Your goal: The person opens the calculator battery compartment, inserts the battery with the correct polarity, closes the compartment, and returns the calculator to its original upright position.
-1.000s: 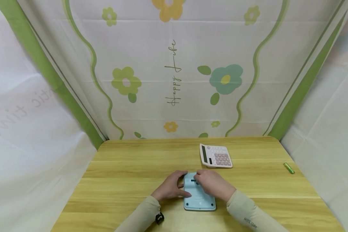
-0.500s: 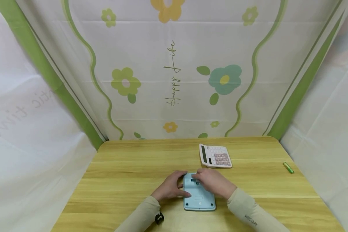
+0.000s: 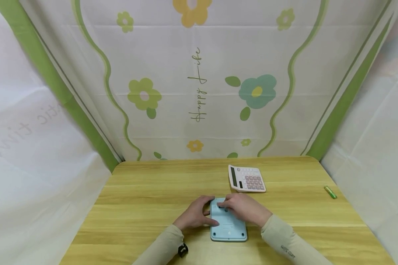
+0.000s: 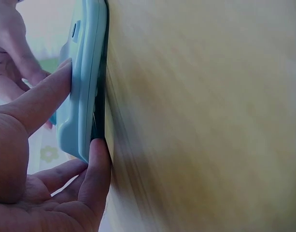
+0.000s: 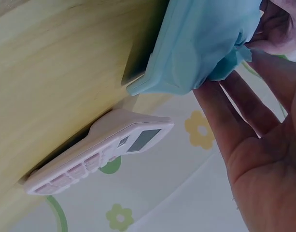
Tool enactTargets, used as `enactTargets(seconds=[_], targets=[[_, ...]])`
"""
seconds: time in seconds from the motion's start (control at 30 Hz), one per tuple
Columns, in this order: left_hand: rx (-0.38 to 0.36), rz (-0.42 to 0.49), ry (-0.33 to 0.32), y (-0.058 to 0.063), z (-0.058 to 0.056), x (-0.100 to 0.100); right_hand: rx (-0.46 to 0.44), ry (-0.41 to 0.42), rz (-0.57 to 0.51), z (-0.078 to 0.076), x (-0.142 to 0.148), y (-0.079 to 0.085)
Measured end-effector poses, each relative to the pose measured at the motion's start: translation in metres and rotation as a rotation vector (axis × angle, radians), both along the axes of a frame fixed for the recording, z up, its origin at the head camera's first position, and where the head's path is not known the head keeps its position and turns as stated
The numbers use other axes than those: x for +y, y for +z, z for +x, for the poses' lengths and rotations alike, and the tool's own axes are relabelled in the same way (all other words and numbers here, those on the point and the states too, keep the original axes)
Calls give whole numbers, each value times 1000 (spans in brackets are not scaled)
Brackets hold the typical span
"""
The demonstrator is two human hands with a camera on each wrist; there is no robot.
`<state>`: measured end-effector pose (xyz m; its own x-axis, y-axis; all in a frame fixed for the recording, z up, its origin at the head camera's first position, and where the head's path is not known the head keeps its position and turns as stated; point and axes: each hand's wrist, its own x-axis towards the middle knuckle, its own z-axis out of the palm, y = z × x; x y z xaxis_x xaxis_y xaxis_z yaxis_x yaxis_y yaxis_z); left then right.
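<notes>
A light blue calculator (image 3: 229,229) lies face down on the table, its back showing screws at two corners and a dark battery slot near the far end. My left hand (image 3: 194,214) grips its left side, thumb on the back and fingers at the edge, as the left wrist view shows on the blue casing (image 4: 82,92). Over the slot, my right hand (image 3: 247,209) pinches a small blue battery cover (image 5: 230,64), which stands tilted up against the casing in the right wrist view. My fingers hide most of the slot in the head view.
Beyond my right hand lies a pink and white calculator (image 3: 248,179), keys up. A green battery (image 3: 330,192) rests near the right edge of the wooden table (image 3: 146,184). Printed cloth (image 3: 172,121) hangs behind and at both sides.
My right fingertips have shifted slightly left over the battery slot and now cover more of it. The left hand and the blue calculator stay in place.
</notes>
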<state>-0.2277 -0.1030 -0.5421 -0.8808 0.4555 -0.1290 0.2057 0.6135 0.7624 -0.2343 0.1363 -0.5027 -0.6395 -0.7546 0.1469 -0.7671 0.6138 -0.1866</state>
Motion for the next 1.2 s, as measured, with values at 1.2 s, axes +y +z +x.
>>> enactTargets(seconds=[1.2], targets=[[3, 17, 9, -1, 0, 0, -32, -149, -131, -9, 22, 8]])
